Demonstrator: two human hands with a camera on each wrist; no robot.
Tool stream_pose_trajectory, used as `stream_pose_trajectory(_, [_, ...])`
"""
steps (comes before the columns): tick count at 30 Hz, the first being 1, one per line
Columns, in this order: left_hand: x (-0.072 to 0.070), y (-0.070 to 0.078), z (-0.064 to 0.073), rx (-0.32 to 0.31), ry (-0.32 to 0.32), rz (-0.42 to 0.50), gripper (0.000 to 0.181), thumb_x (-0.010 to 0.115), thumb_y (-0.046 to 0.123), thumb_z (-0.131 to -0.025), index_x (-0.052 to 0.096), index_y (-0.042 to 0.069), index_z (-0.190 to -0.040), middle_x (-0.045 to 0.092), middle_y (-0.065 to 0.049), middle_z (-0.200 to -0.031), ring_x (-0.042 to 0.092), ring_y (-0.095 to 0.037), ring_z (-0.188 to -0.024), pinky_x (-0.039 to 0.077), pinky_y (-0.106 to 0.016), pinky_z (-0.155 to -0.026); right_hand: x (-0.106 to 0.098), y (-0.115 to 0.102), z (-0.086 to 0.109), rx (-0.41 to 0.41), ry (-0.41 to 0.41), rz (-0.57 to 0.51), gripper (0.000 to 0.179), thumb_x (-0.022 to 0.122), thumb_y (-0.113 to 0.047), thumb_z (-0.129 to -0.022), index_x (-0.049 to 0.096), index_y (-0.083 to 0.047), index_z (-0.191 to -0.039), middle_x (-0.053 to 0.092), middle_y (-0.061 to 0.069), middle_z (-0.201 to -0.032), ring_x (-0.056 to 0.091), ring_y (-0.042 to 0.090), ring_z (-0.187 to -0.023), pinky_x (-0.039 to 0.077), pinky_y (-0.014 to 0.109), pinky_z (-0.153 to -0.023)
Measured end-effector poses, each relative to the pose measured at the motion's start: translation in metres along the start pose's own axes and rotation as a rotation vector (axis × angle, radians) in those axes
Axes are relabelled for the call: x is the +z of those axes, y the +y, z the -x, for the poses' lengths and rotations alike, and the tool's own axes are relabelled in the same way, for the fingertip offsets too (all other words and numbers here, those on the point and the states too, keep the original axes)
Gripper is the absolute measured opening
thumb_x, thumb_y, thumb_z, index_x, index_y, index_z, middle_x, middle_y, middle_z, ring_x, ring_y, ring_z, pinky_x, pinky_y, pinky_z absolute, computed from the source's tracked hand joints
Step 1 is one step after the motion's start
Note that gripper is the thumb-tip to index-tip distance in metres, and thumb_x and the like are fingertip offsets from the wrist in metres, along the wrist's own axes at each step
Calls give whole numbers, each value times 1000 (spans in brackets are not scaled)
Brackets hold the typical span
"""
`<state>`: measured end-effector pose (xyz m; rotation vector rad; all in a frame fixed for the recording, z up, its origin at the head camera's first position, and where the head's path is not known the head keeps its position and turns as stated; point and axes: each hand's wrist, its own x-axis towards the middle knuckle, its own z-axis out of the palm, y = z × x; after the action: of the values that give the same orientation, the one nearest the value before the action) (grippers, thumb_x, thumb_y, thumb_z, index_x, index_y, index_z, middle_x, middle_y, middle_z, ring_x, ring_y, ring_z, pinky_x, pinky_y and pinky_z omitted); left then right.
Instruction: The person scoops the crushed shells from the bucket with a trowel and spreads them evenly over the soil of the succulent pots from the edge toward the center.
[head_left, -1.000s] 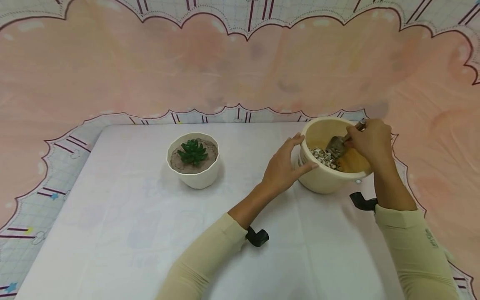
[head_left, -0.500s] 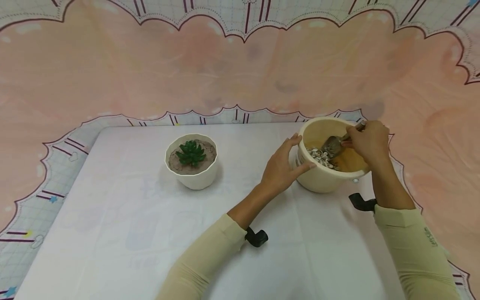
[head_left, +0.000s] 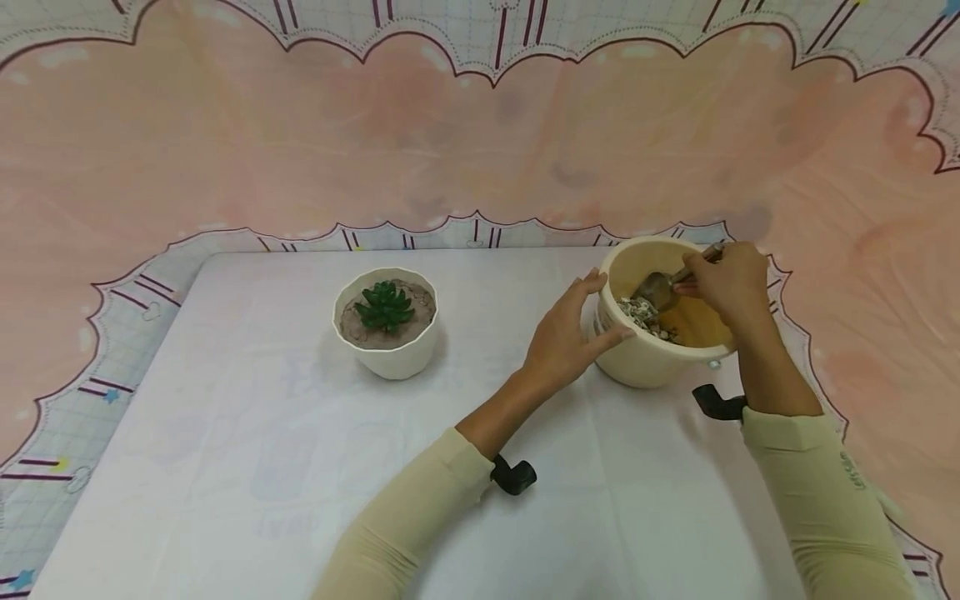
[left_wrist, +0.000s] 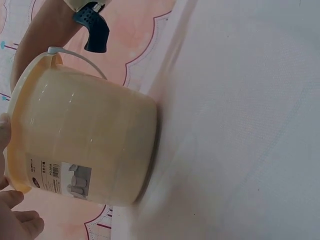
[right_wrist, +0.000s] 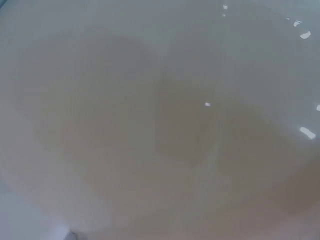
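Observation:
A cream plastic bucket (head_left: 647, 367) stands at the right of the table, with chips of pale and grey gravel (head_left: 647, 317) on the left of its inside. My left hand (head_left: 561, 337) grips the left rim, thumb towards the front and fingers farther back. Over the bucket, my right hand (head_left: 731, 283) holds a metal spoon (head_left: 657, 292) by its handle, the bowl of the spoon down at the gravel. In the left wrist view the bucket (left_wrist: 95, 130) appears sideways with its label and handle. A blurred pale surface fills the right wrist view.
To the left stands a white faceted pot (head_left: 396, 362) of greyish soil with a green succulent (head_left: 385, 306) in it. A white cloth (head_left: 300, 467) covers the table. Behind hangs a peach patterned backdrop (head_left: 420, 150).
Inside the bucket, the spoon's bowl has shifted slightly left and tilted against the gravel. My right hand has moved a little left with it; my left hand stays at the rim.

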<state>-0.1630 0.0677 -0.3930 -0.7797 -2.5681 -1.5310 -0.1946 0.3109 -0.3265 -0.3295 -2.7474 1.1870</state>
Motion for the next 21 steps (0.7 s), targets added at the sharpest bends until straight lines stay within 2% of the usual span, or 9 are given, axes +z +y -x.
stream_pose_trajectory(3, [0,0,0,2,-5,-19,78,83,38,-93,45,14,-157,35,1,-168,28,-21,-156,26,-34,-123,0,2,-2,29,-53,-102,43,58,-23,-108,67,19,-110,72,5,-73,73,10,-58,61,27,-61])
stream_pose_trajectory(6, [0,1,-1,4,-9,-40,78,82,39,-93,45,13,-157,35,0,-168,29,-23,-156,27,-35,-123,-1,3,-5,43,-122,-181,44,57,-21,-109,63,21,-115,72,0,-72,75,10,-63,62,30,-66])
stream_pose_trajectory(11, [-1,0,0,9,-20,-55,78,82,39,-94,45,12,-157,35,-1,-168,29,-27,-156,27,-38,-123,0,3,-9,25,-233,-227,46,56,-21,-110,61,24,-119,75,4,-79,77,14,-69,63,35,-73])
stream_pose_trajectory(18, [0,-1,3,7,-28,-71,79,81,41,-95,43,13,-158,34,1,-168,26,-22,-156,27,-37,-123,-5,6,-16,13,-373,-275,45,53,-19,-112,55,24,-128,76,7,-88,77,13,-76,62,34,-78])
stream_pose_trajectory(21, [1,-2,4,16,-29,-71,78,80,41,-95,44,12,-158,34,0,-168,26,-22,-157,26,-35,-123,-5,6,-19,-9,-435,-275,43,51,-16,-113,55,25,-127,77,11,-91,77,15,-79,62,35,-80])
